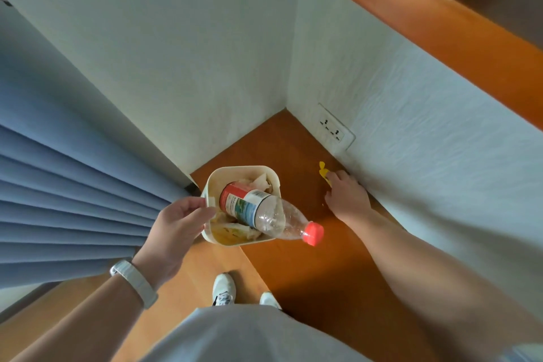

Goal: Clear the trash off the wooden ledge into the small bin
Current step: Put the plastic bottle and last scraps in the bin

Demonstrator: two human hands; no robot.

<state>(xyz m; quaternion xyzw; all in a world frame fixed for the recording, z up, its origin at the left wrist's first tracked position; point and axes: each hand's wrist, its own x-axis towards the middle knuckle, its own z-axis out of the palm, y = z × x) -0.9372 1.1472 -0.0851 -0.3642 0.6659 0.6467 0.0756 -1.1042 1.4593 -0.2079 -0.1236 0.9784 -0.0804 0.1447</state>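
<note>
From the head camera, my left hand point(179, 223) grips the small bin point(235, 168) by its near rim, fingers curled round the edge, and holds it over the corner end of the wooden ledge point(308, 258). A plastic bottle point(264, 209) lies slanted in the bin on crumpled paper, and its red cap point(313, 233) pokes out past the rim.

My right hand point(346, 197) is down on the ledge against the wall point(426, 141), fingertips on a yellow scrap point(322, 169). The scrap is the only litter I can see on the wood. I cannot tell whether my fingers have closed on it or merely rest on it.

The scrap looks thin and flat, so I would drag it a little away from the wall, then pinch it by an edge. Scraping at it in the crease would be harder.

The wall socket point(336, 129) sits just above and beyond the scrap, so I would keep my fingers low. The bin is near on my left with open ledge between. I would drop the scrap in behind the bottle, clear of the overhanging cap, which could tip out if knocked. The blue curtain point(73, 200) hangs close beside my left hand.
</note>
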